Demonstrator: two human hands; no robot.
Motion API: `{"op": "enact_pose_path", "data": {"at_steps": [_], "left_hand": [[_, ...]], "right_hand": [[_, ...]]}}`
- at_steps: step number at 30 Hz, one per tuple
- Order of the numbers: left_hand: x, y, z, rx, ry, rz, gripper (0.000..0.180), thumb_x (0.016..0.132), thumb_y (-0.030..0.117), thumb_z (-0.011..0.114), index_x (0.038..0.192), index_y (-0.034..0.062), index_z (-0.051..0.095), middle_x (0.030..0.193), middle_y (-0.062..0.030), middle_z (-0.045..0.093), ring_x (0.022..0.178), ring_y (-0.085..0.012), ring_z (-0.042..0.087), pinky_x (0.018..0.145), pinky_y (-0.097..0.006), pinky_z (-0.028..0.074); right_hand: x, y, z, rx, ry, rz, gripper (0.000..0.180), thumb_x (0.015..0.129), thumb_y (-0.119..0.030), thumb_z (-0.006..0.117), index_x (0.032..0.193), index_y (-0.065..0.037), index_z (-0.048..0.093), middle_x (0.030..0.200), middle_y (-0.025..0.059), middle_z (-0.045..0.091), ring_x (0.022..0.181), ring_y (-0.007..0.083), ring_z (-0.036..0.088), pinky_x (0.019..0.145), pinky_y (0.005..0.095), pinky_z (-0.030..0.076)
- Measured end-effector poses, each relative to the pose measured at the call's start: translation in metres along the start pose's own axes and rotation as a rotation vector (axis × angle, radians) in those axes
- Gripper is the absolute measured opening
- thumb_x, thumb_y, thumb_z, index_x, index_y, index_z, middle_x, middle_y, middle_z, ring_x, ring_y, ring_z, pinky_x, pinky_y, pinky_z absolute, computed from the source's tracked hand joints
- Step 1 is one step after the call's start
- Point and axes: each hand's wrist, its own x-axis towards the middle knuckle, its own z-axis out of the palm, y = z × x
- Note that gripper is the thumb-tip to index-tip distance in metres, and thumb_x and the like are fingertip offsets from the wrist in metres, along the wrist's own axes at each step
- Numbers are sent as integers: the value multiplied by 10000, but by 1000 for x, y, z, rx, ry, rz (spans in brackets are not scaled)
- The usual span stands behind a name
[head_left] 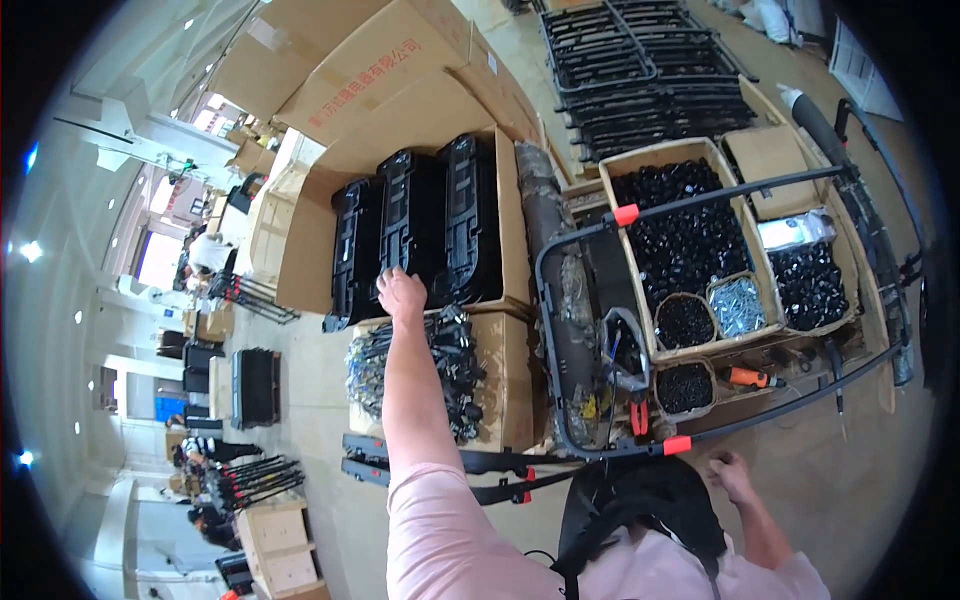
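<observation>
The black plastic panels [415, 235] stand upright in an open cardboard box [505, 215]. The left hand [401, 293] reaches onto one, seemingly gripping its edge; lifting it out needs a firm hold. The right hand [730, 472] looks curled beside the black tube frame [570, 440].

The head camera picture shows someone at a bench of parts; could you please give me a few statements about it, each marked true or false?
1. The left hand reaches to the black moulded panels standing in an open cardboard box. True.
2. The right hand holds the orange-handled screwdriver. False: the screwdriver lies apart on the bench, and the hand is low, near the frame's corner.
3. The black tube frame carries orange clips. True.
4. The large tray holds white parts. False: they are black.
</observation>
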Motion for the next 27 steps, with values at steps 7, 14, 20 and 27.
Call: {"op": "enact_pose_path", "data": {"at_steps": [7,14,20,27], "left_hand": [[19,5,9,103,-5,112,219,976,107,641,1170,9,619,1195,-173,645,1032,-338,739,829,-424,637],[14,-23,-76,-591,318,96,286,983,238,685,1074,-15,586,1018,-216,671,925,-407,707,801,-490,558],[-174,29,-119,-1529,-116,-216,177,1015,196,678,1022,56,569,842,-5,565,714,-89,518,621,-273,442],[-419,81,-59,-1915,-554,-365,207,1025,220,698,1058,81,548,879,17,545,776,-87,522,715,-270,464]], "right_hand": [[-111,-80,-11,-471,128,-244,365,942,-134,678,1263,39,685,1063,163,772,954,257,752,868,370,591],[-154,-241,75,-631,-253,-730,347,899,-183,757,1205,-22,730,1040,162,755,932,276,749,837,385,594],[-66,-320,154,-399,-154,-889,515,1003,-355,697,1338,32,644,1146,195,740,1013,273,729,903,374,566],[-44,-330,221,-274,-240,-674,566,1076,-354,580,1437,82,549,1337,197,682,1278,265,621,1106,383,456]]}}
